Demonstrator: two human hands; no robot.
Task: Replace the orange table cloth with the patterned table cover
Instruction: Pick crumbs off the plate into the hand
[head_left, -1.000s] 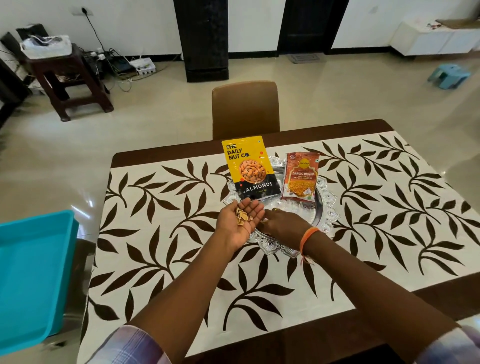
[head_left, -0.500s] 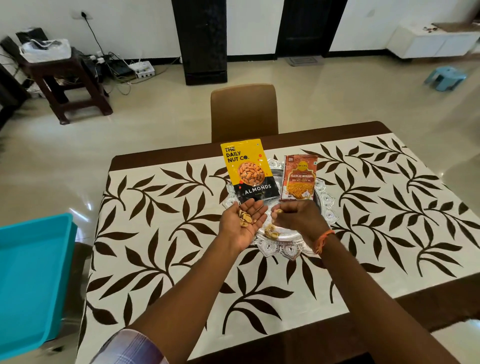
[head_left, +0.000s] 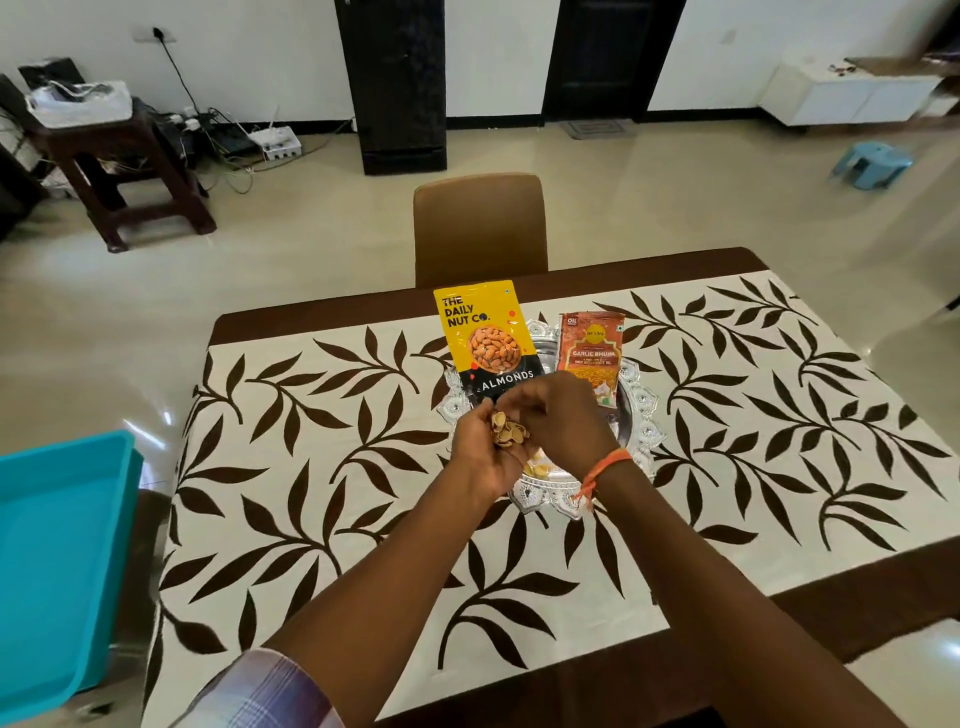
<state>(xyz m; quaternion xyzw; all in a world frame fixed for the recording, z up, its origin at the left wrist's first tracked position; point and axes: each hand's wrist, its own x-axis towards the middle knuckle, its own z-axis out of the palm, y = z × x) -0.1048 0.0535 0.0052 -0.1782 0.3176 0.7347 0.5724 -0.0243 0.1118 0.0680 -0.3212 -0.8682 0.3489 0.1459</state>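
A brown chair (head_left: 480, 228) faces me across glossy cream floor (head_left: 311, 223). White walls (head_left: 249, 52) frame two dark doors (head_left: 395, 83). A wooden stool (head_left: 119, 176) stands left, a blue stool (head_left: 872, 163) right.

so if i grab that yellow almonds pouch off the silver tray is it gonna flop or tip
The almonds pouch probably flexes: it looks like thin, glossy film, so maybe slippery too. It leans tilted on the silver tray, so a nudge could tip it flat. It is likely light.

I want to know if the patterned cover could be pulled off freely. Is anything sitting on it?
Yes. A silver tray sits on the patterned cover near its far middle, carrying an almonds packet and a garlic bhujia packet. The left hand cups nut shells over the tray; the right hand reaches into them.
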